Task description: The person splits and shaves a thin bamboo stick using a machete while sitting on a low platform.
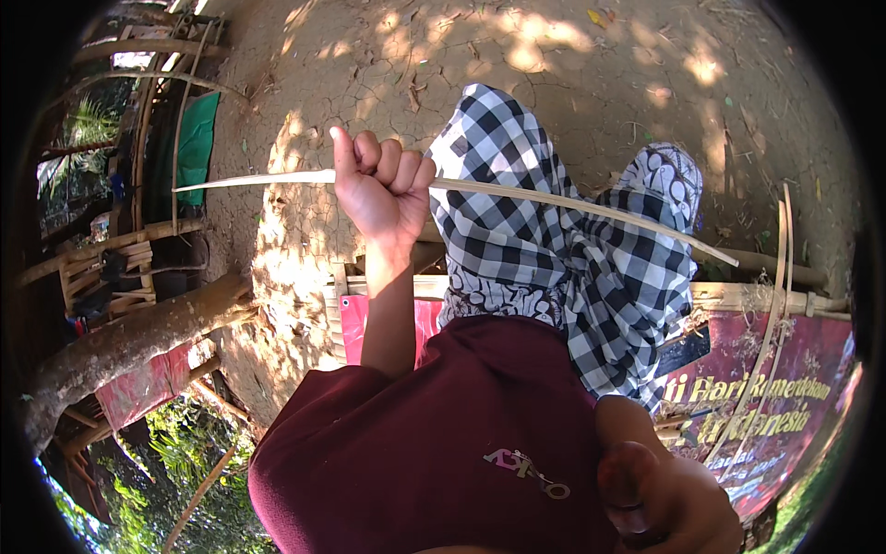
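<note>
My left hand [386, 189] is raised at left of centre, its fingers closed round a long, thin, pale bamboo strip [572, 201]. One tapered end reaches toward the left; the other runs right, passing above my legs and bowing slightly downward. At the lower right, close to the camera, my right hand [683, 503] is curled round a dark reddish-brown rounded thing [624, 480], perhaps a handle. Most of that thing is hidden by the hand. A black-and-white checked cloth [503, 231] covers my legs beneath the strip.
I sit on a bamboo bench [711, 297], with a printed red banner [775, 369] at right. Two thin strips [777, 277] lean there. A thick log [138, 346] and bamboo framework stand at left, beside a green sheet [196, 148]. Cracked bare earth [369, 65] lies ahead.
</note>
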Motion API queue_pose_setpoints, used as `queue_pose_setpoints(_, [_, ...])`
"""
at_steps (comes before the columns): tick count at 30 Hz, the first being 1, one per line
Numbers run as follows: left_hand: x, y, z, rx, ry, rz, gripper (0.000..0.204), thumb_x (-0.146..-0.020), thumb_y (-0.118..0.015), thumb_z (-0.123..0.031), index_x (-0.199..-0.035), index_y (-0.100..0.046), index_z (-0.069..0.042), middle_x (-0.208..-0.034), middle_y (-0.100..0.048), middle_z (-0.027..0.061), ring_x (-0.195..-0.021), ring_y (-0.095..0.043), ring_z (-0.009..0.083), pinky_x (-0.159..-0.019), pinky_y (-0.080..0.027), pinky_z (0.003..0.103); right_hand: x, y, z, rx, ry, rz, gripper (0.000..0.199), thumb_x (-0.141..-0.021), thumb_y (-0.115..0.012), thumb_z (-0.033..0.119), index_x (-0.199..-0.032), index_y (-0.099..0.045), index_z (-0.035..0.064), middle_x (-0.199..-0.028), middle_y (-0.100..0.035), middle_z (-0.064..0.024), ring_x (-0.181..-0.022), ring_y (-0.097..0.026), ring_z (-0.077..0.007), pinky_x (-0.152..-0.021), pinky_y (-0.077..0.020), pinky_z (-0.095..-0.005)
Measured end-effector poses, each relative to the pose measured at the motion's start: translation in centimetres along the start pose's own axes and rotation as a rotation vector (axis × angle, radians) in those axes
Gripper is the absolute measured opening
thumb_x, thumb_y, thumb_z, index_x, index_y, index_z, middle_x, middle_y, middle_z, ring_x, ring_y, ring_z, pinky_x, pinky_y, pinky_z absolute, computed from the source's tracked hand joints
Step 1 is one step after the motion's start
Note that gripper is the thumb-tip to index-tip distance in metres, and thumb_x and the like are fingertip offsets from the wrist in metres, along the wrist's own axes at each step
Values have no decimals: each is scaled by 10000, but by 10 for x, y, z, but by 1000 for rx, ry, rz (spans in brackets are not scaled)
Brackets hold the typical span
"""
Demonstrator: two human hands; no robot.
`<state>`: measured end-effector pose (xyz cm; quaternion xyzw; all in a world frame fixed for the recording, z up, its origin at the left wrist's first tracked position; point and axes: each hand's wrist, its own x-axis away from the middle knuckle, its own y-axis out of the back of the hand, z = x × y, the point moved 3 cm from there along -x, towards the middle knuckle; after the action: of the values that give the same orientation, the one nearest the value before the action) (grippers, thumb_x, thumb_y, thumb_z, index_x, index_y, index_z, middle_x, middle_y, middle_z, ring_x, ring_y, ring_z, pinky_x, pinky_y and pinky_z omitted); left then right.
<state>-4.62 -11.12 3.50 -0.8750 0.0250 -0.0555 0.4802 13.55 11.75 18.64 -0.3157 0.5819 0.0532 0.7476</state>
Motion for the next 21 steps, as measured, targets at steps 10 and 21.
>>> queue_pose_setpoints(10, [0,8,-20,31,-36,23,503,-991,-319,-411,-574,-237,-143,-480,-140,-46,-415,-103,95,-412,-138,266,14,15,-5,95,185,-155,173,-843,-637,277,-833,-614,105,-525,-406,74,-394,-428,-22,-369,-390,-174])
queue_pose_setpoints(21, [-9,44,-51,183,85,313,500,-987,-374,-367,-560,-214,-160,-507,-143,-44,-459,-111,92,-462,-155,286,192,156,117,2079,-1135,-718,284,-787,-717,261,-752,-575,19,-497,-501,-39,-470,-465,-85,-481,-394,-266])
